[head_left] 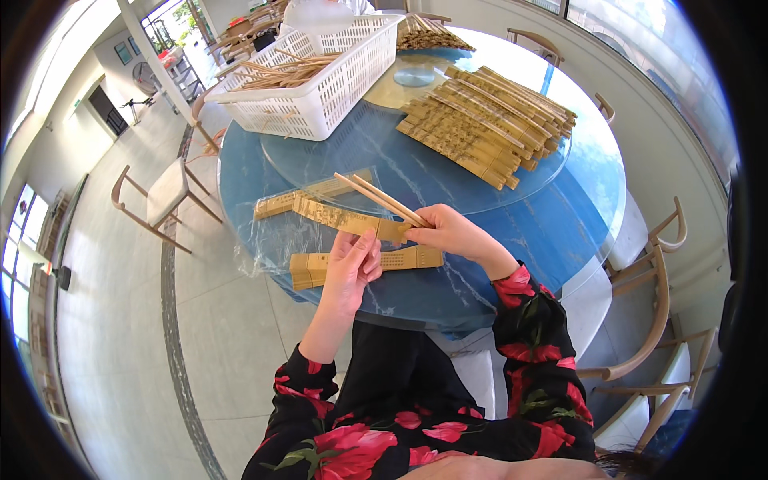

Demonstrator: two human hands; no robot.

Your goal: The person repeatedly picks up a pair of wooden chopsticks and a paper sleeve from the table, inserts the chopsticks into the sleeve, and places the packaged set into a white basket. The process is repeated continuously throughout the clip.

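My left hand (350, 268) pinches a gold printed paper chopstick sleeve (332, 216) between thumb and fingers, above the near edge of the table. In my right hand (452, 234) is a pair of bare wooden chopsticks (374, 194), slanting up to the left over the sleeve. The right fingertips also meet the sleeve's right end. Under my hands lies a small stack of flat gold sleeves (308, 272). Just beyond, more gold sleeves (274, 206) lie in a clear plastic wrapper (254, 248).
A white plastic basket (320, 120) with loose chopsticks (284, 74) stands at the back left of the round blue-covered table (512, 276). A large pile of gold-sleeved chopsticks (488, 120) lies on the glass turntable, another bundle (428, 36) behind. Wooden chairs (164, 196) surround the table.
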